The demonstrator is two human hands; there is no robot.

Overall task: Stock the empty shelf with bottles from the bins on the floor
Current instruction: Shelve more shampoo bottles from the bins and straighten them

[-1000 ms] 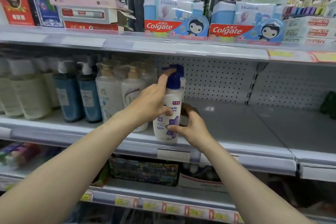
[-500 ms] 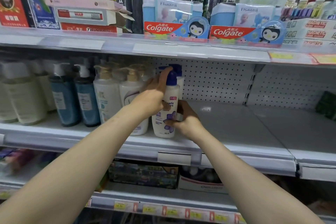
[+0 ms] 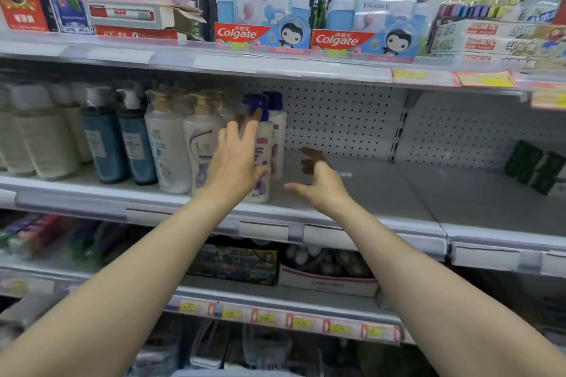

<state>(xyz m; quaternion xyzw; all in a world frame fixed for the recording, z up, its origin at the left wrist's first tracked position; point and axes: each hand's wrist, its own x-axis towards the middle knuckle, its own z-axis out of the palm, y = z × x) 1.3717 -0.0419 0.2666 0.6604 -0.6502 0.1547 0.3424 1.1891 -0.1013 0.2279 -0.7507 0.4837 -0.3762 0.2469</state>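
Note:
A white bottle with a dark blue cap and a purple flower label [image 3: 262,159] stands upright near the front edge of the grey middle shelf [image 3: 367,190]. A second bottle of the same kind [image 3: 278,135] stands right behind it. My left hand [image 3: 237,159] hovers in front of the front bottle with its fingers spread and straight, holding nothing. My right hand [image 3: 318,182] is to the right of the bottle, apart from it, fingers loosely spread over the bare shelf.
Several pump bottles, white [image 3: 167,147] and blue [image 3: 134,144], fill the shelf to the left. The shelf right of the bottles is bare up to green packs [image 3: 533,167] at far right. Toothpaste boxes [image 3: 263,21] sit on the shelf above; boxed goods [image 3: 235,263] lie below.
Both hands have let go of the flower-label bottle, which now stands on the shelf by itself. My right hand has drawn away to the right and my left hand has opened.

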